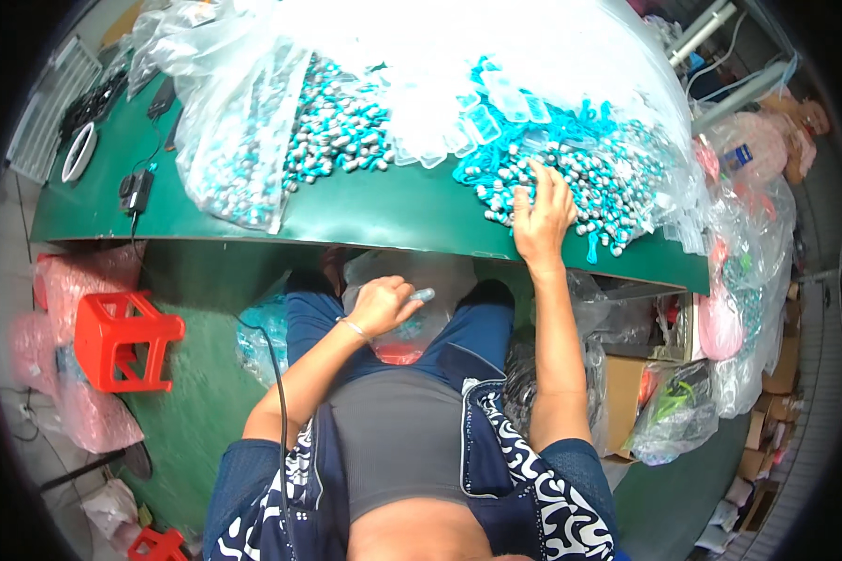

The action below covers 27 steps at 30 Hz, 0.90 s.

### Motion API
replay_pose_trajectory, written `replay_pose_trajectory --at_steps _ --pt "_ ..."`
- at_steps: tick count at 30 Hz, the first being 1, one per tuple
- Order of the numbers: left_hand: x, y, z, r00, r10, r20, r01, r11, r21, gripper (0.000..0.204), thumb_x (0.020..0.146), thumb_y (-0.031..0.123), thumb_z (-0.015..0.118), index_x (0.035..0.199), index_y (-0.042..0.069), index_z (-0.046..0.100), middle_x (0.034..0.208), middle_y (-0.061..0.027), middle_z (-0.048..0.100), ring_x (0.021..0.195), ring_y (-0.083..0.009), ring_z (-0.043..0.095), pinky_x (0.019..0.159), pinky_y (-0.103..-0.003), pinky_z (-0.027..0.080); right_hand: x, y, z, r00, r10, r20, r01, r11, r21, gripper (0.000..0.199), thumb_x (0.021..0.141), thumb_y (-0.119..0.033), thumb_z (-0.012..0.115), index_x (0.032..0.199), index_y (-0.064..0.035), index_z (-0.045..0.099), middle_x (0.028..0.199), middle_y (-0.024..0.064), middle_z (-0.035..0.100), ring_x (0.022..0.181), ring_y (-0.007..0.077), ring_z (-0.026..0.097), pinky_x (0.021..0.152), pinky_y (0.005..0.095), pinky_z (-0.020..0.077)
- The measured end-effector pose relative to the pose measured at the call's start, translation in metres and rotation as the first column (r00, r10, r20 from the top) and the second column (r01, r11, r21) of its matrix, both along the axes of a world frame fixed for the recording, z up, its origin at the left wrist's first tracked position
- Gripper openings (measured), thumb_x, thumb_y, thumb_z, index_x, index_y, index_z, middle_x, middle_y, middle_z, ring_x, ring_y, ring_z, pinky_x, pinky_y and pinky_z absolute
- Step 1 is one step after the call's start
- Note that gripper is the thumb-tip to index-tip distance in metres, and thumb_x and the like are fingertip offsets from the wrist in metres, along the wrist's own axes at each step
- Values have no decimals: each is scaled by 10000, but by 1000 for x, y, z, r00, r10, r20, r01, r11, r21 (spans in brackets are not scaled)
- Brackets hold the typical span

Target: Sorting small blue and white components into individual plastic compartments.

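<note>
With clear piece (423,295) pinched in left hand (381,307) above lap (323,329), resting right hand (544,215), loosely spread, on beaded cords (597,182) heaped on worktop (374,217), probably light, limp and tangle-prone, so best lifted by a beaded end.

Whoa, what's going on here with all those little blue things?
A person is at a green table, handling small pieces. Their right hand is at the edge of a big pile of blue and silver pieces, fingers spread over it. Their left hand, above the lap, holds a small, pale, see-through thing; I can't tell what it is. More pieces lie in a clear bag toward the left.
</note>
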<state>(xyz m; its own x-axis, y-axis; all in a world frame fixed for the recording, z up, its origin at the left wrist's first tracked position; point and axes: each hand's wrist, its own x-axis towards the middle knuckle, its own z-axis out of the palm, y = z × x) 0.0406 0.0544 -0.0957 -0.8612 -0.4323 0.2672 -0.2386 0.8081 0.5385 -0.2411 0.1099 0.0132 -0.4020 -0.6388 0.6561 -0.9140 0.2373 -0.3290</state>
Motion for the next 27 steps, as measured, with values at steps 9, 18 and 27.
replay_pose_trajectory --at_steps 9,18,27 --pt "-1 14 -61 991 -8 135 6 1000 15 201 851 258 671 898 62 665 819 -115 647 792 -322 671 706 -437 532 13 -7 22 977 -11 -213 -10 995 -98 394 822 -196 717 1203 -131 644 1212 84 586 1182 291 506 1007 477 324" --pt "-10 -16 96 890 -25 -456 -3 998 -60 143 774 37 713 908 56 665 765 -92 604 708 -290 632 619 -383 526 58 -85 22 913 283 -294 -234 953 190 267 719 -173 789 970 -146 701 1062 8 621 1095 230 535 939 534 300" --pt "-20 -89 115 833 395 -388 -444 895 -42 250 818 103 708 1060 88 645 936 -108 612 910 -325 628 769 -423 515 70 -29 20 810 578 -101 -576 816 47 192 744 4 721 915 -63 669 965 82 640 902 274 629 806 410 463"
